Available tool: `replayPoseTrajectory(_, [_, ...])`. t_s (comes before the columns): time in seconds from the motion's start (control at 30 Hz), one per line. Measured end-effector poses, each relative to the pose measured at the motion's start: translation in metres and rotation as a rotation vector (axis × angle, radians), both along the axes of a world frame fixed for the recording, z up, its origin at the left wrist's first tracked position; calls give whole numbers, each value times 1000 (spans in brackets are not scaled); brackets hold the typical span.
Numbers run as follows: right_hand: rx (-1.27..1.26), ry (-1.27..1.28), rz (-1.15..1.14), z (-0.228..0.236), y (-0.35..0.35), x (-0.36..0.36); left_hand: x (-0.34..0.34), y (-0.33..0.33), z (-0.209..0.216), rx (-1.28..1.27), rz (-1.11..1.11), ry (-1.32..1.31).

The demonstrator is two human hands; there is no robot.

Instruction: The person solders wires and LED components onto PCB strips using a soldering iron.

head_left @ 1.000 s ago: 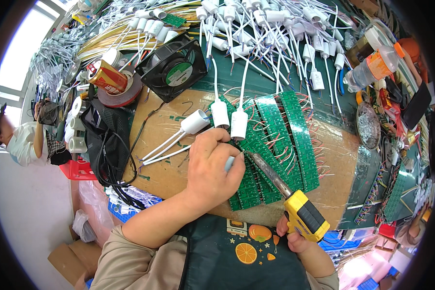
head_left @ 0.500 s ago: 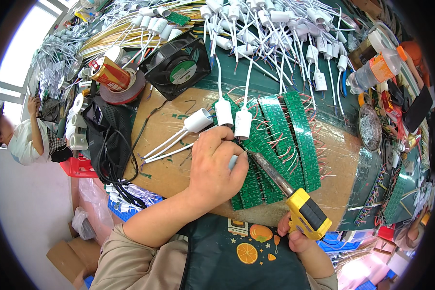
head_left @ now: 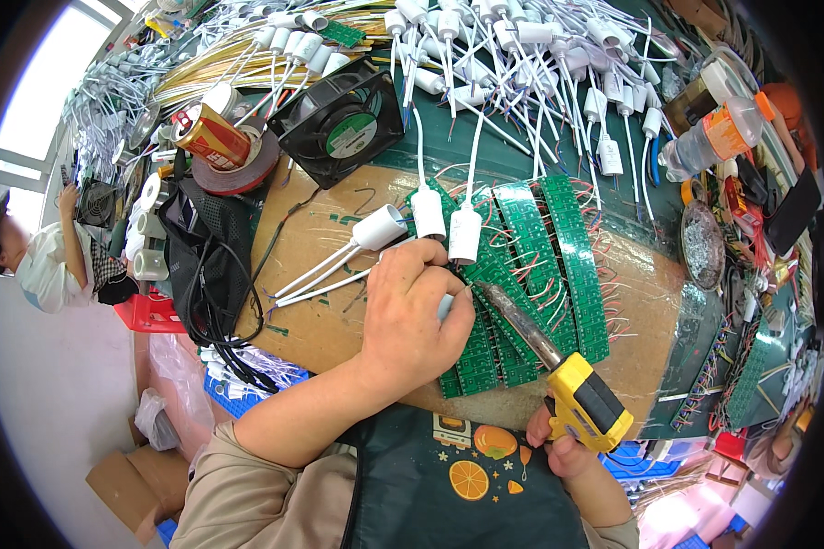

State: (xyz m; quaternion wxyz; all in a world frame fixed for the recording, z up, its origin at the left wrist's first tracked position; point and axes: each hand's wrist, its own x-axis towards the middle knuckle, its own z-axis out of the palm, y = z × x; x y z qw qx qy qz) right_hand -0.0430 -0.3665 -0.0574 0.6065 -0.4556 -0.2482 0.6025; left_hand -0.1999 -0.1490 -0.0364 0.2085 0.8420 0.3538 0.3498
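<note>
My left hand (head_left: 414, 316) is closed over the work board, its fingers round a white cylindrical lamp-socket-like cap (head_left: 445, 306) that is mostly hidden. In my right hand (head_left: 558, 446) is a yellow and black soldering gun (head_left: 590, 403), held by its handle. The gun's metal tip reaches up and left, close to my left fingertips; whether it touches anything there is unclear. Two upright white caps with cables (head_left: 464, 236) stand just beyond those fingers. Another white cap (head_left: 379, 227) lies to their left. Green circuit board strips (head_left: 572, 265) with thin red and white wires lie beneath and beside the tip.
A black fan (head_left: 339, 128) stands at the far left, beside a drink can (head_left: 212, 139) on a tape roll. White cabled caps (head_left: 522, 37) are heaped at the back. Right are a plastic bottle (head_left: 719, 137) and a round metal dish (head_left: 702, 245). Another person (head_left: 53, 261) is at left.
The view has shifted very slightly. Both hands keep their grips, and the soldering gun's tip stays close to my left fingertips.
</note>
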Motion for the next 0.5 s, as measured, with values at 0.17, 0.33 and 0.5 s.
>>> replayPoseTrajectory(0.17, [-12, 6, 1, 0, 1, -1, 0, 0, 0, 5, 1, 0])
replayPoseTrajectory(0.33, [-10, -4, 12, -1, -1, 1, 1, 1, 0, 9, -2, -6])
replayPoseTrajectory(0.5, [-112, 36, 29, -4, -5, 1, 1, 1, -1, 22, -1, -3])
